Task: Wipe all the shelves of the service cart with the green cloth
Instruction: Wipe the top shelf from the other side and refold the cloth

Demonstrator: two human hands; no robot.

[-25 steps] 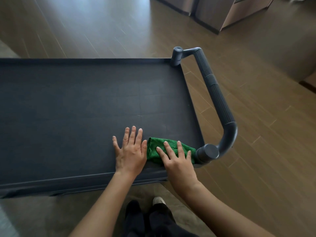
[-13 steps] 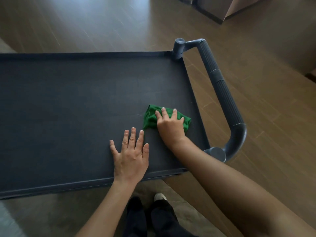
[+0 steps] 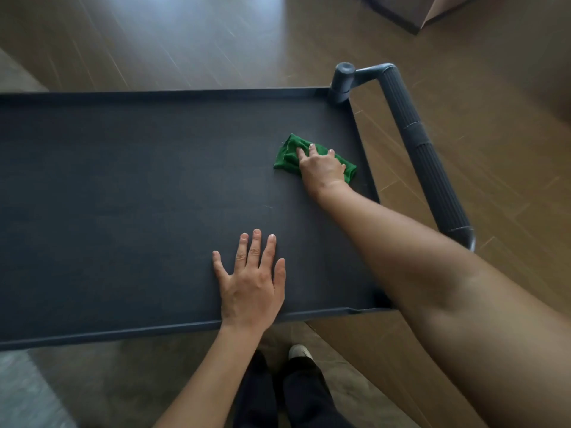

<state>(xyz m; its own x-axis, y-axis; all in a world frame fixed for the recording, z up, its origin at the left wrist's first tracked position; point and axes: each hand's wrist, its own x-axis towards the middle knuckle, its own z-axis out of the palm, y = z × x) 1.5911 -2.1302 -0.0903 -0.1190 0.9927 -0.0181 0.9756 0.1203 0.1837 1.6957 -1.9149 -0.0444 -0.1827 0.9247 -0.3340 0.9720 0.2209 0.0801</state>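
Note:
The dark top shelf of the service cart (image 3: 123, 186) fills the left and middle of the head view. A bunched green cloth (image 3: 287, 154) lies on the shelf near its right rim. My right hand (image 3: 323, 168) presses flat on the cloth with straight fingers, arm stretched forward. My left hand (image 3: 250, 282) rests flat on the shelf near the front rim, fingers spread, holding nothing. The lower shelves are hidden under the top one.
The cart's ribbed grey handle (image 3: 423, 156) runs along the right side. Wooden floor (image 3: 185, 41) surrounds the cart. A cabinet corner (image 3: 414, 10) stands at the far right. My legs and a shoe (image 3: 298, 353) are below the front rim.
My right hand has pushed the green cloth away from the front right corner toward the back of the shelf. My left hand has stayed flat near the front rim.

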